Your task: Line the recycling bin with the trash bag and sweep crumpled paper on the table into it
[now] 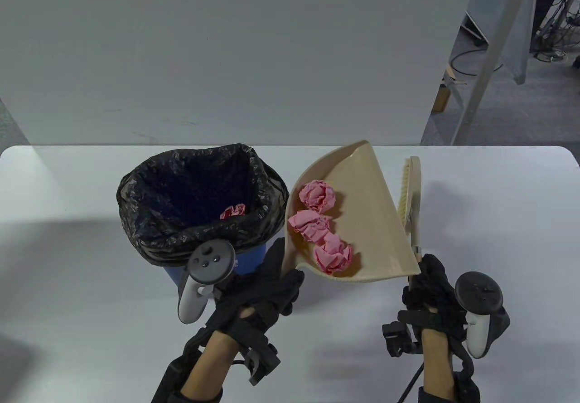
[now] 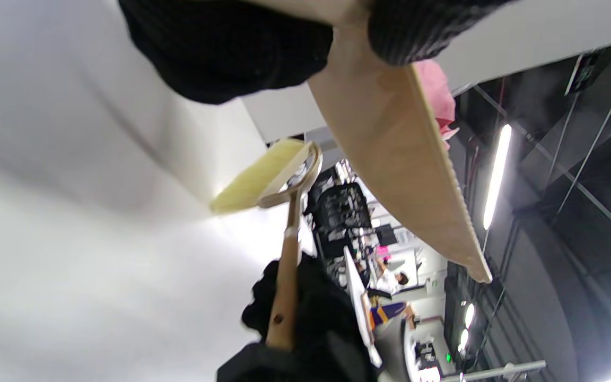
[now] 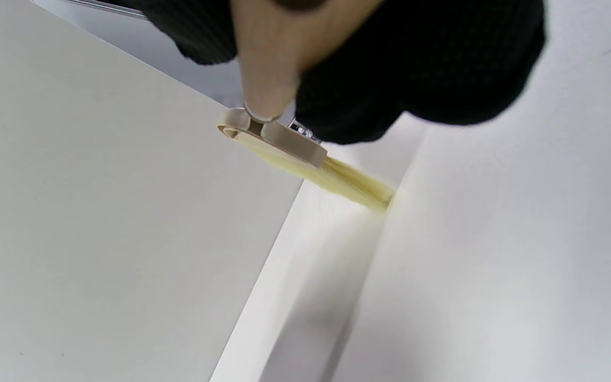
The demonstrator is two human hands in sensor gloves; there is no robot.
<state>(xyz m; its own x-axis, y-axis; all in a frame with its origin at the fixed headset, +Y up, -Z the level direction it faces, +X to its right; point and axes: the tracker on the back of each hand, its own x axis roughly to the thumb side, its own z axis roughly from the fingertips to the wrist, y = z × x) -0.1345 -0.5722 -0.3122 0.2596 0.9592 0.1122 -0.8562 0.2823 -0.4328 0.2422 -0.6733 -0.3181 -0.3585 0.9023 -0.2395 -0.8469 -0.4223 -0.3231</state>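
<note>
With left fingers (image 1: pixel 290 280) clamped on the dustpan (image 1: pixel 362 221) and right fingers (image 1: pixel 423 280) on the brush (image 1: pixel 410 194), tip the pan slowly over the bin (image 1: pixel 199 194) so the paper (image 1: pixel 317 228) slides into the bag.

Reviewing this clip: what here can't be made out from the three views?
- Bin: its inside below the one paper ball is lost in the dark bag, table view.
- Dustpan handle: covered by the left hand, table and left wrist views.
- Brush handle end: hidden in the right hand.
</note>
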